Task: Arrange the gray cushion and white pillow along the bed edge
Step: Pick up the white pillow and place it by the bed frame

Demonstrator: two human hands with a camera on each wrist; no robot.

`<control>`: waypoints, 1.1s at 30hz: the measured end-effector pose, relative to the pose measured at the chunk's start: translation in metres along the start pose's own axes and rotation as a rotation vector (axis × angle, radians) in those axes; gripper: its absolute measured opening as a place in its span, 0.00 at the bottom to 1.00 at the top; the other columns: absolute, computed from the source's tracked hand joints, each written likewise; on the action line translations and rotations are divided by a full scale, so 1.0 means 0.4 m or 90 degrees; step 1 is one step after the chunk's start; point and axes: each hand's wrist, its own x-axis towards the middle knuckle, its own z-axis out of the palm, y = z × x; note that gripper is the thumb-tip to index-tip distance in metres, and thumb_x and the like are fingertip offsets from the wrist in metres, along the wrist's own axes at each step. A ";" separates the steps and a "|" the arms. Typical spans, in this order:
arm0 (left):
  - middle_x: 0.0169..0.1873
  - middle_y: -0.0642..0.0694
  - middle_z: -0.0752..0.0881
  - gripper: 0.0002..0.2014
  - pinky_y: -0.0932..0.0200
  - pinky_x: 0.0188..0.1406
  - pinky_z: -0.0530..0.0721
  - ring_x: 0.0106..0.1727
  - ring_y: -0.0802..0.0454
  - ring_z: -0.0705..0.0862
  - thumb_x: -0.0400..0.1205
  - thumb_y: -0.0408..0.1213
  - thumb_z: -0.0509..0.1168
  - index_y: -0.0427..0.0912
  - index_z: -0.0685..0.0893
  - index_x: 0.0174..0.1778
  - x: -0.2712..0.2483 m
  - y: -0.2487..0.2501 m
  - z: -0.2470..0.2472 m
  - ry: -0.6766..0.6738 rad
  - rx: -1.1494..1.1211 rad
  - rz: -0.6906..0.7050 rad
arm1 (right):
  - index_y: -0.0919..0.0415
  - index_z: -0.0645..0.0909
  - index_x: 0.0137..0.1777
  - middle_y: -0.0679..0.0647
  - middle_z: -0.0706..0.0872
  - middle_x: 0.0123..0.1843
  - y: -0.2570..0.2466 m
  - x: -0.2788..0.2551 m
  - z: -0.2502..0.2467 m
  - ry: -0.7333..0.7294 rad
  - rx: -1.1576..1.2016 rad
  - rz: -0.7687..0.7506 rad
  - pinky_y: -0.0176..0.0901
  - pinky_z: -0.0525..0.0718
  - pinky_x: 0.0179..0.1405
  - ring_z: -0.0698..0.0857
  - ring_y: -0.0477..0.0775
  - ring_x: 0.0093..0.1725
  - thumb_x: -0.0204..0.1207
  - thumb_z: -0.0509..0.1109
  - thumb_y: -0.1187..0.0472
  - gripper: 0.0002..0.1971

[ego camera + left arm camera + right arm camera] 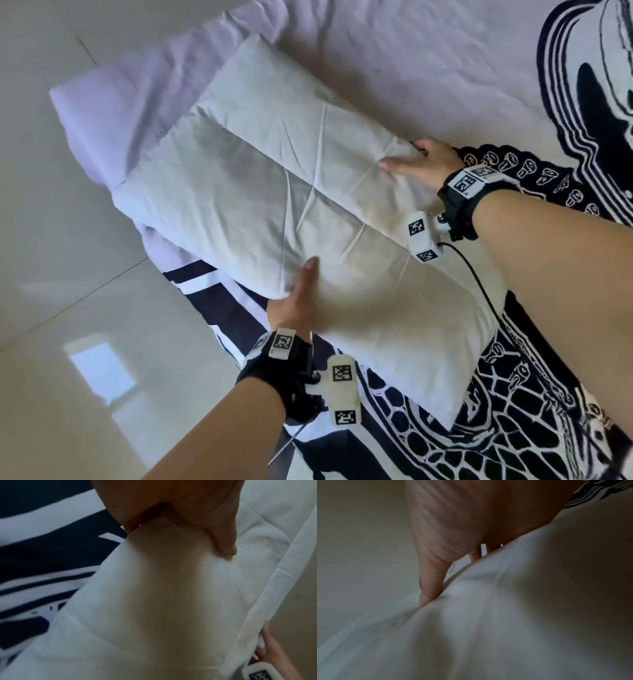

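Observation:
A long white pillow (pixel 274 178) lies slantwise over the bed's left edge. My left hand (pixel 297 291) grips its near long side, thumb on top and fingers tucked beneath. My right hand (pixel 412 160) grips the far long side, thumb flat on top and fingers curled behind the rim. In the left wrist view the left hand (pixel 175 534) pinches the pillow (pixel 154 601). In the right wrist view the right hand's thumb (pixel 430 586) digs into the pillow (pixel 488 628). I can pick out no separate gray cushion.
A black-and-white patterned blanket (pixel 513 428) covers the bed under and right of the pillow. Pale lilac sheet (pixel 113 113) bunches at the bed's corner. Glossy pale floor tiles (pixel 68 274) lie to the left, below the edge.

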 end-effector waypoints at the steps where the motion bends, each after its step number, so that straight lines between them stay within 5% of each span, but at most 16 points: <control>1: 0.54 0.39 0.90 0.52 0.47 0.59 0.88 0.52 0.41 0.91 0.50 0.69 0.80 0.38 0.82 0.64 0.004 0.001 -0.004 -0.006 0.013 0.000 | 0.55 0.78 0.74 0.51 0.84 0.70 0.003 0.002 0.004 -0.008 0.002 0.001 0.40 0.77 0.62 0.83 0.55 0.66 0.51 0.78 0.26 0.52; 4: 0.54 0.38 0.91 0.49 0.50 0.54 0.91 0.52 0.40 0.92 0.53 0.65 0.82 0.36 0.83 0.64 0.000 0.003 -0.011 -0.028 -0.006 0.022 | 0.52 0.86 0.51 0.47 0.90 0.51 -0.005 -0.008 -0.002 -0.009 0.011 0.008 0.38 0.82 0.46 0.88 0.50 0.49 0.51 0.80 0.28 0.35; 6: 0.54 0.39 0.91 0.39 0.63 0.33 0.91 0.52 0.44 0.92 0.61 0.58 0.82 0.37 0.84 0.61 -0.019 0.008 -0.008 -0.011 -0.025 0.032 | 0.50 0.81 0.37 0.45 0.85 0.37 -0.023 -0.032 -0.020 -0.002 0.011 0.017 0.38 0.74 0.28 0.82 0.48 0.33 0.48 0.80 0.27 0.30; 7: 0.54 0.41 0.90 0.36 0.68 0.22 0.86 0.51 0.45 0.92 0.63 0.56 0.82 0.38 0.83 0.60 -0.034 0.013 -0.006 -0.004 -0.029 0.037 | 0.50 0.76 0.34 0.45 0.81 0.33 -0.030 -0.046 -0.033 0.006 0.009 0.018 0.38 0.69 0.24 0.78 0.47 0.29 0.47 0.80 0.27 0.30; 9: 0.50 0.45 0.87 0.37 0.70 0.19 0.83 0.46 0.46 0.88 0.65 0.56 0.81 0.37 0.81 0.64 -0.064 0.018 -0.005 -0.014 -0.004 0.052 | 0.49 0.70 0.33 0.45 0.74 0.29 -0.031 -0.084 -0.069 0.015 0.020 0.014 0.38 0.63 0.19 0.72 0.45 0.24 0.50 0.80 0.28 0.30; 13: 0.44 0.44 0.88 0.38 0.69 0.16 0.81 0.33 0.52 0.84 0.65 0.58 0.80 0.34 0.82 0.62 -0.137 0.037 -0.020 -0.056 0.051 0.091 | 0.53 0.73 0.36 0.45 0.72 0.32 -0.009 -0.159 -0.153 0.069 0.039 0.004 0.40 0.67 0.26 0.73 0.47 0.30 0.56 0.79 0.30 0.29; 17: 0.43 0.41 0.92 0.34 0.54 0.39 0.90 0.38 0.44 0.90 0.61 0.63 0.80 0.35 0.86 0.49 -0.252 0.052 -0.029 -0.112 0.172 0.167 | 0.56 0.87 0.55 0.49 0.91 0.48 0.070 -0.302 -0.265 0.129 0.122 0.058 0.47 0.88 0.49 0.90 0.53 0.47 0.46 0.79 0.26 0.42; 21: 0.42 0.40 0.93 0.39 0.40 0.50 0.91 0.43 0.39 0.92 0.51 0.66 0.81 0.38 0.87 0.46 -0.421 0.070 -0.003 -0.156 0.269 0.251 | 0.59 0.88 0.58 0.56 0.92 0.54 0.190 -0.503 -0.371 0.201 0.249 0.121 0.51 0.87 0.58 0.90 0.58 0.53 0.54 0.79 0.33 0.37; 23: 0.41 0.41 0.92 0.30 0.42 0.51 0.90 0.42 0.42 0.91 0.57 0.61 0.82 0.41 0.86 0.41 -0.530 0.055 0.014 -0.185 0.319 0.303 | 0.60 0.87 0.58 0.54 0.91 0.54 0.260 -0.628 -0.422 0.236 0.325 0.148 0.43 0.87 0.58 0.89 0.56 0.52 0.59 0.79 0.34 0.35; 25: 0.38 0.41 0.90 0.24 0.45 0.51 0.89 0.40 0.43 0.89 0.63 0.58 0.81 0.43 0.81 0.36 -0.642 0.024 0.039 -0.212 0.375 0.360 | 0.55 0.86 0.53 0.46 0.89 0.44 0.340 -0.779 -0.474 0.292 0.417 0.167 0.24 0.84 0.41 0.87 0.46 0.42 0.66 0.80 0.40 0.23; 26: 0.35 0.43 0.87 0.22 0.49 0.48 0.88 0.37 0.45 0.87 0.65 0.56 0.80 0.44 0.79 0.35 -0.698 0.013 0.053 -0.220 0.393 0.399 | 0.53 0.86 0.52 0.44 0.89 0.42 0.374 -0.854 -0.491 0.319 0.455 0.178 0.25 0.83 0.36 0.86 0.43 0.40 0.67 0.80 0.42 0.20; 30: 0.37 0.49 0.89 0.18 0.67 0.28 0.82 0.34 0.56 0.85 0.69 0.56 0.77 0.47 0.88 0.45 -0.918 -0.069 0.114 -0.317 0.484 0.516 | 0.51 0.88 0.49 0.48 0.93 0.50 0.510 -1.093 -0.558 0.436 0.595 0.220 0.49 0.89 0.55 0.91 0.51 0.47 0.58 0.82 0.37 0.24; 33: 0.36 0.48 0.89 0.18 0.61 0.35 0.84 0.41 0.47 0.89 0.69 0.55 0.78 0.46 0.86 0.44 -1.081 -0.168 0.158 -0.379 0.529 0.564 | 0.49 0.86 0.45 0.50 0.92 0.50 0.612 -1.282 -0.612 0.528 0.704 0.235 0.52 0.89 0.55 0.91 0.53 0.48 0.62 0.83 0.45 0.16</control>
